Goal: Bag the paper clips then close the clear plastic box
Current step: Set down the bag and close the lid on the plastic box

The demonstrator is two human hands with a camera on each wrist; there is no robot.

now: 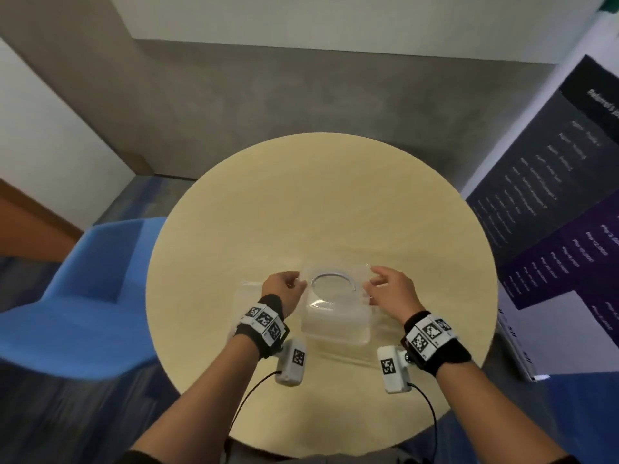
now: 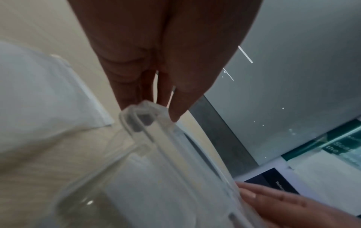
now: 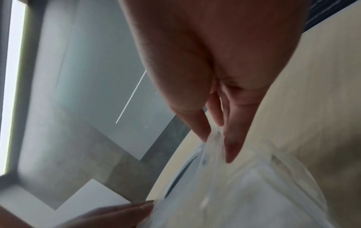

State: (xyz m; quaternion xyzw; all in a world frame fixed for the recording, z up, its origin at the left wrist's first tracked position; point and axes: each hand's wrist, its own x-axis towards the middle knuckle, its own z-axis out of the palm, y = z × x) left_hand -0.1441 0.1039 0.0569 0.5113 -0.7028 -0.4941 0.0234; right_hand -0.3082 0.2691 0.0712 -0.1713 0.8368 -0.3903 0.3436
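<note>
Clear plastic box (image 1: 336,316), ring-marked lid

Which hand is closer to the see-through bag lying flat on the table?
Left. The left hand pinches the box lid right beside the bag. The right hand pinches the lid's opposite edge, across the box from the bag.

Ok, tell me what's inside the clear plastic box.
Through the clear plastic box only the table shows; no paper clips are visible inside. Both hands, left and right, hold its lid, and blur hides detail.
</note>
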